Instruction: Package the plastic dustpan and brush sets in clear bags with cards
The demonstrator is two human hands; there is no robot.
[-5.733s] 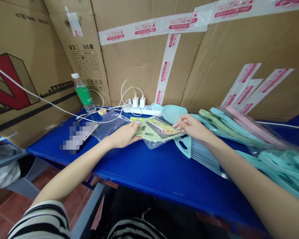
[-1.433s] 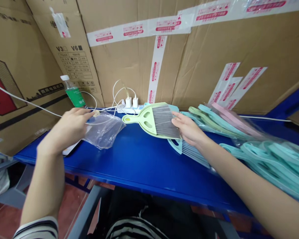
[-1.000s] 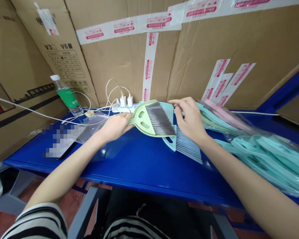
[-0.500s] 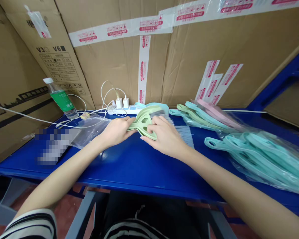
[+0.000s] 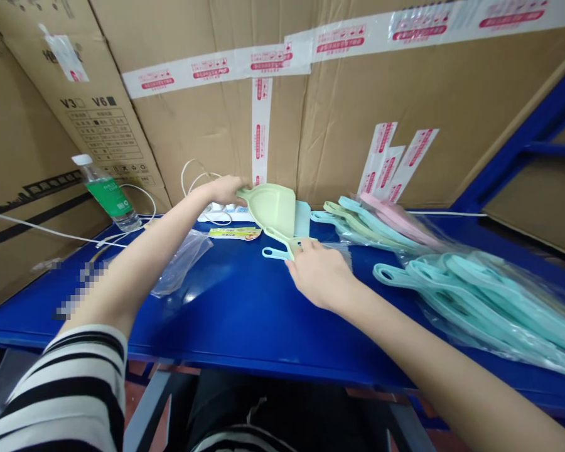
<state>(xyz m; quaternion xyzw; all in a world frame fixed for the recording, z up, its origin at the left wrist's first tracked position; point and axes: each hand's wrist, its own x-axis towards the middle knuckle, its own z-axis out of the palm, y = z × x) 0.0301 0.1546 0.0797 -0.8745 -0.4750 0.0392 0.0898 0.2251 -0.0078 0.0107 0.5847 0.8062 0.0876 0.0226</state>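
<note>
My left hand (image 5: 226, 190) grips the handle end of a green dustpan (image 5: 275, 206), which is raised near the power strip. Closed around the head of a green brush (image 5: 282, 236) is my right hand (image 5: 321, 271), just below the dustpan. A light blue handle (image 5: 276, 253) pokes out beneath the green brush, and pale bristles (image 5: 339, 250) show beyond my right hand. Part of a light blue dustpan (image 5: 302, 218) is visible behind the green one.
Bagged teal brushes (image 5: 471, 295) lie at the right, with bagged pink, green and blue ones (image 5: 381, 220) behind. A bottle (image 5: 108, 193), cables, a power strip (image 5: 238, 215), a yellow label (image 5: 235, 233) and a plastic bag (image 5: 183, 260) are at the left. Cardboard (image 5: 207, 138) stands behind.
The green dustpan and brush, together before, are now apart. My left hand has moved up and away with the dustpan, while the brush stays under my right hand. The yellow label has come into view.
</note>
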